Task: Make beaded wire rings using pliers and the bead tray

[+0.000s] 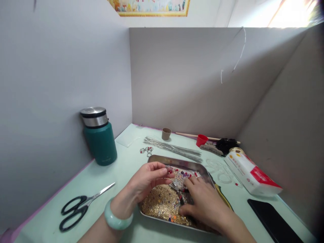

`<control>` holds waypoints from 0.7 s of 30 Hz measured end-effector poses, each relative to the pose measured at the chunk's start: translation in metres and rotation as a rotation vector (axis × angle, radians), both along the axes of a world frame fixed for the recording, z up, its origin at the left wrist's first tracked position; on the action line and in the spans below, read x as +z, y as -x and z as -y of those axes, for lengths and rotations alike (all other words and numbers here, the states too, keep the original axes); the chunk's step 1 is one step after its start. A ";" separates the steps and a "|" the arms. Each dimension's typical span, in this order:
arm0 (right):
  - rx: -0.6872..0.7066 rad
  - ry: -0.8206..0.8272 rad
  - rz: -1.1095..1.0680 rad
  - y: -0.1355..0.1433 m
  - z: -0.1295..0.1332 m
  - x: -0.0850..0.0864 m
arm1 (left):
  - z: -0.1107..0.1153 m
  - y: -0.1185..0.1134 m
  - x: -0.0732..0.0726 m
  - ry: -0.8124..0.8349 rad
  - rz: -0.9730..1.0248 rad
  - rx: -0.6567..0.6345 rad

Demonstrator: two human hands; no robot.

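A metal tray (162, 220) holds many gold beads, with red, purple and clear ones toward its far side. Above the tray's left part, my left hand (152, 179) pinches a small beaded piece (169, 169) with red and silvery parts between thumb and fingers. A pale green bangle (118, 216) circles my left wrist. My right hand (202, 199) reaches down into the right side of the tray, fingers spread apart among the beads and a dark object; its fingertips are partly hidden.
Scissors (87, 201) and a green flask (101, 143) stand or lie at left. Behind the tray are wires (174, 148), a beaded chain (146, 150), a brown cup (166, 134) and a red cup (201, 140). Tissues (253, 173) and a black phone (273, 221) lie right.
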State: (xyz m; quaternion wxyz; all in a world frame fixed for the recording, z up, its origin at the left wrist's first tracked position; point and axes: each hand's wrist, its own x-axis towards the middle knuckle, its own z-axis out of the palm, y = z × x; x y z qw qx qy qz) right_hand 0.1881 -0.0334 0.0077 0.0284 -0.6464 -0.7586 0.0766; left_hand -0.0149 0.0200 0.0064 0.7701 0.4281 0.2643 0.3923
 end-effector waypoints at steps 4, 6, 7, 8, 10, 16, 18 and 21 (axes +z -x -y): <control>0.033 0.012 0.015 0.010 0.001 -0.005 | 0.001 0.001 0.001 0.004 0.016 -0.013; 0.022 -0.015 0.028 0.012 0.000 -0.008 | 0.001 0.001 0.002 0.021 0.035 -0.021; 0.013 -0.026 0.027 0.012 0.000 -0.008 | 0.000 0.001 0.002 0.030 0.050 -0.026; -0.001 -0.037 0.013 0.012 -0.002 -0.008 | 0.000 0.001 0.002 0.038 0.067 -0.030; -0.038 -0.045 -0.072 0.007 -0.005 -0.005 | -0.001 0.002 0.002 0.049 0.095 -0.028; -0.150 0.217 -1.132 -0.013 -0.012 0.019 | -0.002 0.003 0.000 0.052 0.113 0.000; -0.096 0.379 -1.549 -0.014 -0.010 0.024 | -0.001 0.003 0.000 0.049 0.119 0.004; 0.020 0.555 -1.798 -0.003 -0.004 0.023 | -0.001 0.003 0.002 0.034 0.132 0.024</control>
